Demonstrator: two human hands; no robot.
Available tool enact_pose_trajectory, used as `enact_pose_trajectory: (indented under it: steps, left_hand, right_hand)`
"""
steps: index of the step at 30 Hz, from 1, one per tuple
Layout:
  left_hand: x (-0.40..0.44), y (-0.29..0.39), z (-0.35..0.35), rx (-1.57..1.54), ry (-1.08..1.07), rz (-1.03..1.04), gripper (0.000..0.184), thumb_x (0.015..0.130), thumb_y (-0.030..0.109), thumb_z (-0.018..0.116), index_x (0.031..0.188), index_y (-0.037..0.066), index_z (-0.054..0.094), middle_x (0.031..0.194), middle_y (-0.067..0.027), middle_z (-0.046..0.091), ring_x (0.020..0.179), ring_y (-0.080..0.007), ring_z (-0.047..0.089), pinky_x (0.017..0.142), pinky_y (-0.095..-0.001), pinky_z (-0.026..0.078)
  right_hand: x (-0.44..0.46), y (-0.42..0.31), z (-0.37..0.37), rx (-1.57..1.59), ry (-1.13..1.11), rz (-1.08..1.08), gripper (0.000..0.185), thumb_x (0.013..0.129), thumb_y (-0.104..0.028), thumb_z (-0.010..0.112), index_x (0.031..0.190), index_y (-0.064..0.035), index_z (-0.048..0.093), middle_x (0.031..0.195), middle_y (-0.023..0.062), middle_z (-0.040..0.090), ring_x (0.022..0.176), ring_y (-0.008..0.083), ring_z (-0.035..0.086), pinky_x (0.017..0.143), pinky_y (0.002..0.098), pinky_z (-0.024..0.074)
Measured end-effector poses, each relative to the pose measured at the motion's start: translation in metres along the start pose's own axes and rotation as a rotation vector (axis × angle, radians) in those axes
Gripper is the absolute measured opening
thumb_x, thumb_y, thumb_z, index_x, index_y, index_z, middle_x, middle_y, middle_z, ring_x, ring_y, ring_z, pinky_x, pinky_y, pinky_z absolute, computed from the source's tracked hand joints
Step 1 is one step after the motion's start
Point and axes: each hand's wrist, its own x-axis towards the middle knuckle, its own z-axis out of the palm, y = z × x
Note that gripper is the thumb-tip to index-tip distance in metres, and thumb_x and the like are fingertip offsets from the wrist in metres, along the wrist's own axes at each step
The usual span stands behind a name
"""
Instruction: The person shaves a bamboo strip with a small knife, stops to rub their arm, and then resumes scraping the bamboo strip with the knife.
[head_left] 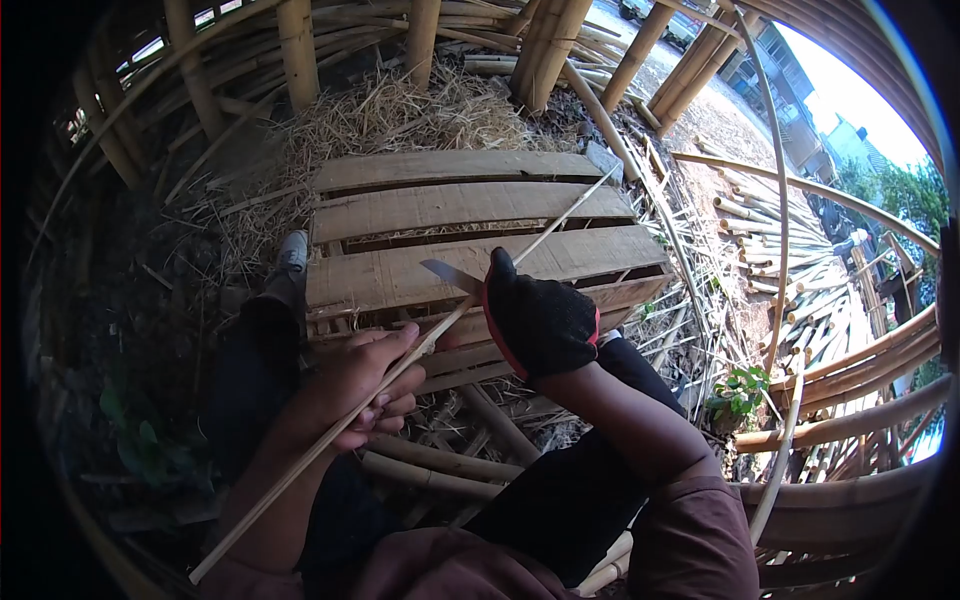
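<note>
My left hand, bare, is closed round a long, thin bamboo strip. The strip slants from the lower left, past my left forearm, up to the far right over a wooden slatted crate. My right hand wears a black glove with a red edge and grips a knife. Its blade sticks out to the left and meets or crosses the strip just beyond my left fingers. The knife's handle is hidden in the glove. Whether the right fingers also touch the strip, I cannot tell.
Dry straw and shavings lie behind the crate. Upright bamboo posts stand at the back. Cut bamboo poles are piled outside on the right, beyond curved bamboo rails. My shoe rests left of the crate.
</note>
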Motion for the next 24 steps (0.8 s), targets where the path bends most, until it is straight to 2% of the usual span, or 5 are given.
enact_pose_trajectory:
  steps: [3, 7, 12, 18, 24]
  left_hand:
    - [0.003, -0.004, 0.000, -0.018, -0.020, 0.000, 0.044, 0.107, 0.035, 0.030, 0.125, 0.001, 0.051, 0.048, 0.0066, 0.031, 0.034, -0.0013, 0.026, 0.034, -0.0170, 0.024]
    - [0.001, -0.002, -0.002, -0.054, -0.070, 0.016, 0.044, 0.107, 0.035, 0.031, 0.126, 0.000, 0.051, 0.050, 0.0072, 0.032, 0.035, -0.0002, 0.026, 0.034, -0.0157, 0.024]
    - [-0.003, 0.004, -0.002, -0.037, -0.034, 0.002, 0.046, 0.107, 0.036, 0.030, 0.128, 0.000, 0.050, 0.047, 0.0083, 0.032, 0.033, 0.0001, 0.025, 0.032, -0.0143, 0.025]
    - [-0.010, 0.007, 0.006, 0.141, 0.040, 0.033, 0.047, 0.107, 0.037, 0.032, 0.127, -0.001, 0.051, 0.047, 0.0058, 0.033, 0.032, -0.0018, 0.027, 0.031, -0.0165, 0.027]
    - [-0.013, 0.011, 0.009, 0.239, 0.062, 0.016, 0.045, 0.107, 0.036, 0.034, 0.123, 0.000, 0.055, 0.047, 0.0052, 0.034, 0.032, -0.0030, 0.027, 0.032, -0.0186, 0.028]
  right_hand:
    - [0.009, 0.013, 0.008, -0.090, 0.008, 0.043, 0.039, 0.097, -0.030, 0.046, 0.131, -0.0115, 0.051, 0.061, 0.0095, 0.064, 0.053, 0.0319, 0.065, 0.042, 0.0468, 0.0450]
    - [0.064, 0.098, 0.050, -0.072, -0.031, 0.446, 0.060, 0.102, -0.043, 0.026, 0.086, -0.0068, 0.071, 0.079, 0.0170, 0.071, 0.076, 0.0374, 0.069, 0.067, 0.0529, 0.0501]
    - [0.073, 0.104, 0.036, -0.054, -0.066, 0.494, 0.064, 0.102, -0.045, 0.023, 0.085, -0.0066, 0.072, 0.084, 0.0178, 0.072, 0.081, 0.0381, 0.069, 0.073, 0.0520, 0.0505]
    - [0.057, 0.074, 0.019, -0.062, -0.093, 0.214, 0.068, 0.101, -0.051, 0.025, 0.074, -0.0064, 0.070, 0.073, 0.0162, 0.070, 0.074, 0.0365, 0.069, 0.071, 0.0500, 0.0520]
    - [0.060, 0.095, 0.027, -0.122, -0.073, 0.388, 0.067, 0.101, -0.050, 0.025, 0.078, -0.0082, 0.072, 0.076, 0.0150, 0.071, 0.076, 0.0378, 0.069, 0.072, 0.0494, 0.0515]
